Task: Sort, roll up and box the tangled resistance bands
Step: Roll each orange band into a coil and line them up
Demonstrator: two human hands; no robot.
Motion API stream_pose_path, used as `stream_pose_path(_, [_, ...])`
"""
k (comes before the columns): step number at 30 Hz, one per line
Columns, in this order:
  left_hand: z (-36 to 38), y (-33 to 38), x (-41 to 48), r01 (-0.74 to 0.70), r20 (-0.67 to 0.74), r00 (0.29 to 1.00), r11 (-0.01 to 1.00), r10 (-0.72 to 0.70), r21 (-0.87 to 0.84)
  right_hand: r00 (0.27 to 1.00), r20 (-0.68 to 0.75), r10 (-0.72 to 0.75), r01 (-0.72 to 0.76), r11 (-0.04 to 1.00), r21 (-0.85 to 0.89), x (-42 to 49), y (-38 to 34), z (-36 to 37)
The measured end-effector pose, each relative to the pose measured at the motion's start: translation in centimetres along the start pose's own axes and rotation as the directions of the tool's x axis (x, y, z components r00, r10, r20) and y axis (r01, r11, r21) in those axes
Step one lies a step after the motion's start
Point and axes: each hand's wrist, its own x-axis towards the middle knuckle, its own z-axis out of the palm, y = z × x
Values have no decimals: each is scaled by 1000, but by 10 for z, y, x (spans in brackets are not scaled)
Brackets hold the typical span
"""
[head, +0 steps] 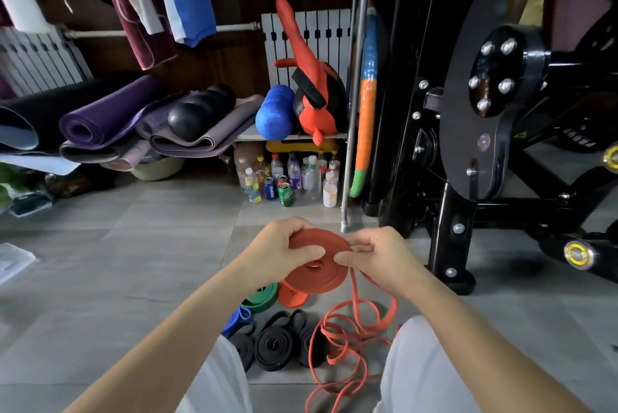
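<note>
My left hand (282, 247) grips a flat orange coil of resistance band (319, 273), thumb pressed on its top face. At the coil's right edge my right hand (378, 255) pinches the same band's free length. That loose orange tail (347, 342) drops to the floor in tangled loops between my knees. On the tiles below lie a rolled orange band (292, 297), a rolled green band (262, 297), a blue band (239, 320) and several rolled black bands (274, 345).
A black exercise machine frame (448, 238) stands close on the right. Bottles and cans (291, 180) line the floor ahead under a shelf of rolled mats (110, 118) and foam rollers. The corner of a clear plastic box (13, 260) shows at the left edge.
</note>
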Motion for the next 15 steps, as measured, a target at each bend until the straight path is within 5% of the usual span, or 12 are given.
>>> stream_pose_path(3, [-5,-10,10,11,8,1000,980,-12,198,999,35,-36,38,997,-66,21,-2,9])
stream_pose_path(6, [-9,-24,18,27,-78,997,977,-11,210,997,40,-59,60,997,-40,40,2,16])
stream_pose_path(15, [-17,-45,41,87,-262,952,961,-158,-263,1000,3,-1,0,992,126,66,18,8])
